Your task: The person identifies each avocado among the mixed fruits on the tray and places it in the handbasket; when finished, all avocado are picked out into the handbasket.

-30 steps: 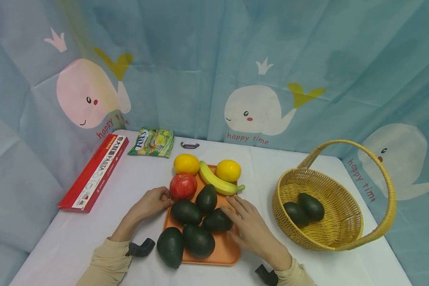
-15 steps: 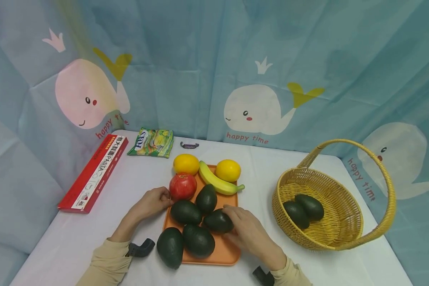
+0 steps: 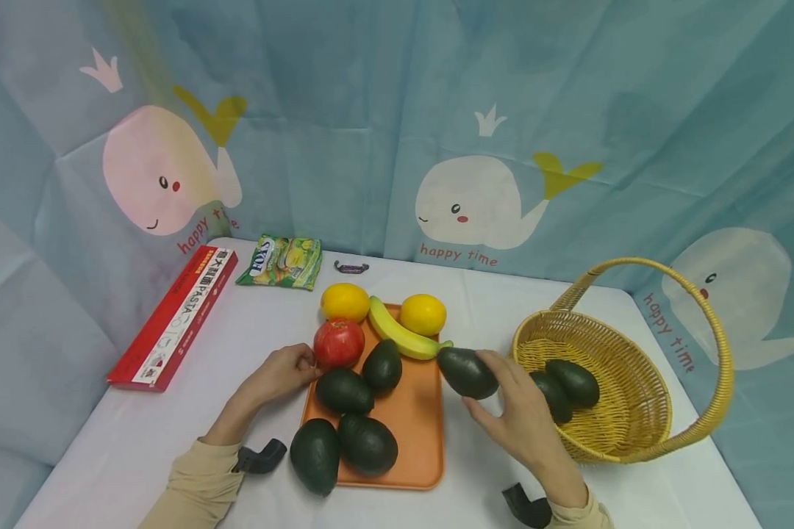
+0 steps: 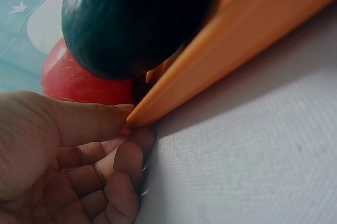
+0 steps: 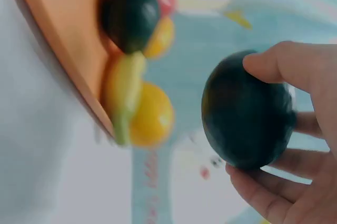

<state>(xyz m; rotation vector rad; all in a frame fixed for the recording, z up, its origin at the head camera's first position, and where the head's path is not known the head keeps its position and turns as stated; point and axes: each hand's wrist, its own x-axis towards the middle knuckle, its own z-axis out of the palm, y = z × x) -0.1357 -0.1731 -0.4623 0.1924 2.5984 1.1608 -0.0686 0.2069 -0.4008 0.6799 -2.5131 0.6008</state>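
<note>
My right hand grips a dark green avocado in the air between the orange tray and the wicker basket. In the right wrist view, thumb and fingers curl round that avocado. My left hand pinches the left edge of the orange tray; the left wrist view shows the thumb on the tray rim. On the tray lie several avocados, a pomegranate, a banana and two yellow lemons. One avocado overhangs the tray's near left corner.
Two avocados lie inside the basket, whose tall handle arches over its right side. A red pasta box lies at the left. Behind the tray are a green Fox's candy bag and a small purple wrapped candy.
My right hand took hold of the rightmost avocado on the tray, lifted it and carried it right, toward the basket. My left hand stayed at the tray's edge.
</note>
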